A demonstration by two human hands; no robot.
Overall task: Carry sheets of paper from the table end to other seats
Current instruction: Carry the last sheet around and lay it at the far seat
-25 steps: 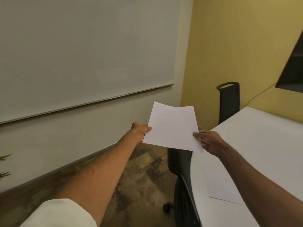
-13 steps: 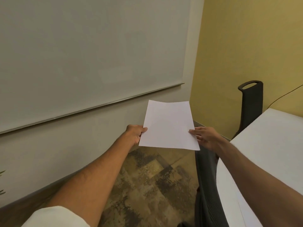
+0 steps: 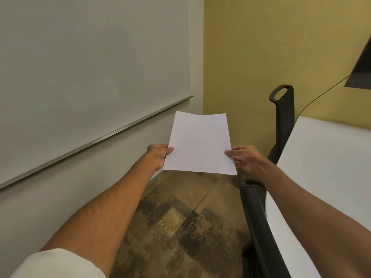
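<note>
- Since half a second ago the sheet of paper [image 3: 199, 144] has squared up to the view, and a dark screen [image 3: 361, 71] has come in at 2 o'clock.
- The left hand [image 3: 158, 156] pinches the sheet's 9 o'clock edge, and the right hand [image 3: 244, 159] pinches its 3 o'clock edge.
- The sheet, its face plain white, hangs over the floor [image 3: 180, 227], at 9 o'clock of the worktop [image 3: 331, 167].

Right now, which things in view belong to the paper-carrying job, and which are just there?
Job: sheet of paper, held at its edges by left hand and right hand; white table; far chair; near chair.
Just there: whiteboard; dark wall screen; patterned carpet.
</note>
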